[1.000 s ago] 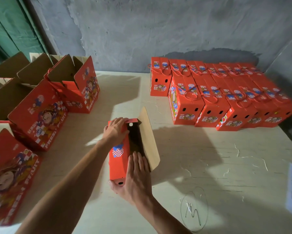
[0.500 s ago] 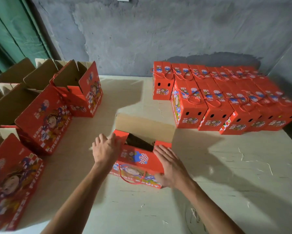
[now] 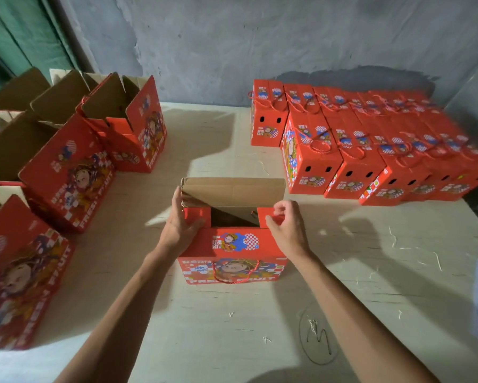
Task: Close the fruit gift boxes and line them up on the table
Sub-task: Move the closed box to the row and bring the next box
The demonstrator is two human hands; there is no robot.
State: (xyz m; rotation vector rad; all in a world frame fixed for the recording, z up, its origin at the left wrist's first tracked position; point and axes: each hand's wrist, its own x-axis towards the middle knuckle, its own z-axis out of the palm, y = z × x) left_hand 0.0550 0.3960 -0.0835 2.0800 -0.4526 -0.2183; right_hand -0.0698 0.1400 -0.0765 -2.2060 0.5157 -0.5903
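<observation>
Since half a second ago the red fruit gift box (image 3: 232, 255) has been squared to the person, and both hands have shifted onto its end flaps. The left hand (image 3: 180, 225) holds the left end flap (image 3: 196, 217), thumb on top; the right hand (image 3: 287, 228) pinches the right end flap (image 3: 265, 218). The brown rear flap (image 3: 233, 190) stands upright. The box sits mid-table (image 3: 232, 327), between the open boxes (image 3: 66, 172) on the left and the closed rows (image 3: 370, 150) on the right

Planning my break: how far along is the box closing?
Done: closed boxes stand lined up at the far right. In hand: the left hand and right hand fold side flaps on the middle box, far flap up. Left: open boxes on the left.
</observation>
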